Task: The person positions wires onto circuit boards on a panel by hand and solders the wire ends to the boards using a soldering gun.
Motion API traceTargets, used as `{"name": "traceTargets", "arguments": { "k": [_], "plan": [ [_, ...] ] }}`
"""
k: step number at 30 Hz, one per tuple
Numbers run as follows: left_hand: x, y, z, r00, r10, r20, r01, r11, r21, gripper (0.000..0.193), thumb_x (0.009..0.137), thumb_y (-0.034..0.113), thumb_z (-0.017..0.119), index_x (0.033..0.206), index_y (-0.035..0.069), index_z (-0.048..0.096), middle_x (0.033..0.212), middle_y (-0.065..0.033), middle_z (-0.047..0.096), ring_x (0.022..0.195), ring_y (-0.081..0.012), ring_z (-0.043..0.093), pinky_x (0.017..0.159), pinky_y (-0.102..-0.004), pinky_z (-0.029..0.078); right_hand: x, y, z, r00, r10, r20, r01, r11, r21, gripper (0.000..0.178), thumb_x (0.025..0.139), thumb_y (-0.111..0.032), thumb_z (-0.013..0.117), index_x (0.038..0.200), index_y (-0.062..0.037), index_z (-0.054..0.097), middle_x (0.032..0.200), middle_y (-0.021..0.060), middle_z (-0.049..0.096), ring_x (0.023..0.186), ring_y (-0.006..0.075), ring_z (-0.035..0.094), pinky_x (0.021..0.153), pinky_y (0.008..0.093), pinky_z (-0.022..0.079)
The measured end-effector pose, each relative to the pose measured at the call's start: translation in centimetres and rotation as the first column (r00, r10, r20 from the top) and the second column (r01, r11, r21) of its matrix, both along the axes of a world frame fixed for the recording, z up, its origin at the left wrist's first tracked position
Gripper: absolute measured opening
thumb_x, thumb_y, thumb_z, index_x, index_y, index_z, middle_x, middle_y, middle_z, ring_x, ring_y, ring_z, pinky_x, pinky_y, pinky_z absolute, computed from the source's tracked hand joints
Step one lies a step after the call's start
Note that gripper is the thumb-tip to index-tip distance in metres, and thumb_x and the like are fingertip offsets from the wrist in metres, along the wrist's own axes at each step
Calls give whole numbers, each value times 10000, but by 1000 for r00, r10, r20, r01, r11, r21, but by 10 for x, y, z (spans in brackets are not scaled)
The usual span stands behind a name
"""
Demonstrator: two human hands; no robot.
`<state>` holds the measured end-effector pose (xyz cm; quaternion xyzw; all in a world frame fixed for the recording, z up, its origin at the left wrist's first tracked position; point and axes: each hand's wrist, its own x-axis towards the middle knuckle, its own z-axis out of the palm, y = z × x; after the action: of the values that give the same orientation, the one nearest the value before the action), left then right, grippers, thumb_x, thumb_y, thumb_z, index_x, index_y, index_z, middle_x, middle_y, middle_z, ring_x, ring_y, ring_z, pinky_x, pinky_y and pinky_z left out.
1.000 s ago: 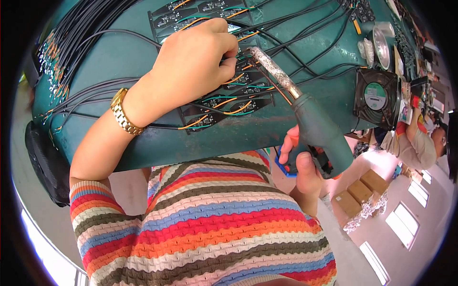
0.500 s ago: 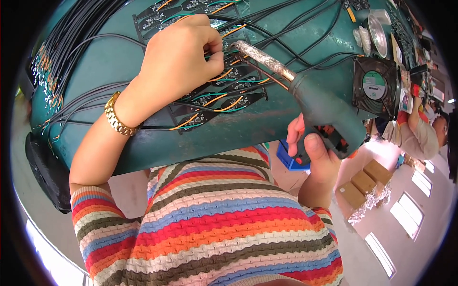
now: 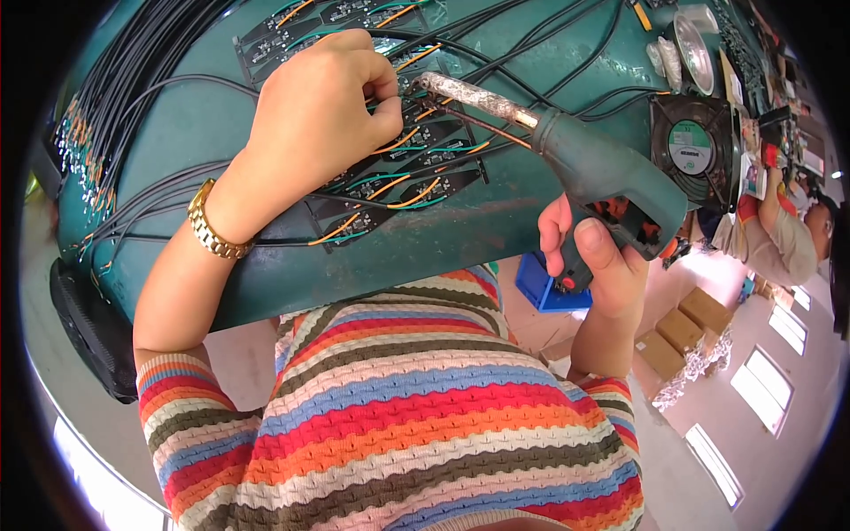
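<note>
My left hand (image 3: 323,106), a gold watch on its wrist, reaches over the panel of black circuit boards (image 3: 363,199). Thumb and fingers are closed in a pinch; what they hold is hidden. Orange and green wires lie across the boards and join black cables. My right hand (image 3: 611,265) grips the handle of a dark green soldering gun (image 3: 602,168). The gun's metal barrel (image 3: 478,97) points left, its tip close beside my left fingertips. A thin feed tube runs beneath the barrel. Exact contact at the tip is too small to make out.
A thick bundle of black cables (image 3: 146,66) with stripped ends lies on the green tabletop (image 3: 266,288) at the left. To the right stand a square fan (image 3: 695,150) and a clear round dish (image 3: 693,53). Below are a blue bin (image 3: 540,288) and cardboard boxes (image 3: 682,332). Another person works far right.
The whole view has shifted slightly, with boards and left hand a little further left. The soldering gun's rear and my right hand sit slightly further right. Both grips look the same.
</note>
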<state>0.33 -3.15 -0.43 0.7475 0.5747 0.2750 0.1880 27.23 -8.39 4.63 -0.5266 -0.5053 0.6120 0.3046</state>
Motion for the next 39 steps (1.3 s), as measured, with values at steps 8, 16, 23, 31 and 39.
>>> {"name": "traceTargets", "arguments": {
  "k": [8, 16, 23, 31, 39],
  "plan": [
    [-1, 0, -3, 999, -25, 29, 24, 999, 39, 80, 693, 51, 666, 732, -2, 619, 717, -74, 540, 601, -196, 547, 572, -291, 457, -2, -6, -16, 973, -63, -222, 76, 996, 48, 530, 867, -421, 619, 1042, 72, 533, 684, 147, 555, 457, 158, 522, 388, 250, 383],
    [0, 0, -1, 1000, -7, 5, 7, 1000, 12, 48, 668, 94, 638, 661, 47, 630, 746, -77, 588, 706, -271, 607, 626, -369, 506, -3, -20, -31, 658, -262, -706, 135, 963, -232, 473, 966, -412, 396, 1202, -3, 420, 762, 87, 512, 538, 148, 537, 553, 295, 451],
    [0, -1, 0, 1000, 5, 25, -5, 1000, 0, 47, 683, 95, 641, 682, 49, 633, 747, -75, 589, 712, -265, 607, 629, -370, 505, -2, -30, -34, 760, -214, -613, 214, 974, -75, 429, 968, -369, 403, 1204, -11, 424, 774, 82, 515, 555, 147, 536, 570, 302, 448],
    [-2, -2, -3, 1000, -18, 17, 17, 1000, 15, 58, 714, 102, 650, 723, 47, 630, 747, -69, 582, 686, -264, 602, 611, -358, 500, 1, -35, -36, 687, -285, -668, 217, 958, -186, 424, 962, -358, 418, 1197, -5, 430, 777, 94, 516, 548, 146, 528, 554, 292, 442],
    [-2, -9, -4, 982, -139, -128, 157, 977, 145, 85, 805, 75, 634, 852, 51, 568, 826, -95, 527, 687, -305, 588, 566, -384, 480, 0, -42, -41, 745, -289, -601, 305, 949, -79, 411, 943, -312, 468, 1195, 11, 436, 777, 111, 522, 554, 160, 539, 552, 295, 463]
  ]
}}
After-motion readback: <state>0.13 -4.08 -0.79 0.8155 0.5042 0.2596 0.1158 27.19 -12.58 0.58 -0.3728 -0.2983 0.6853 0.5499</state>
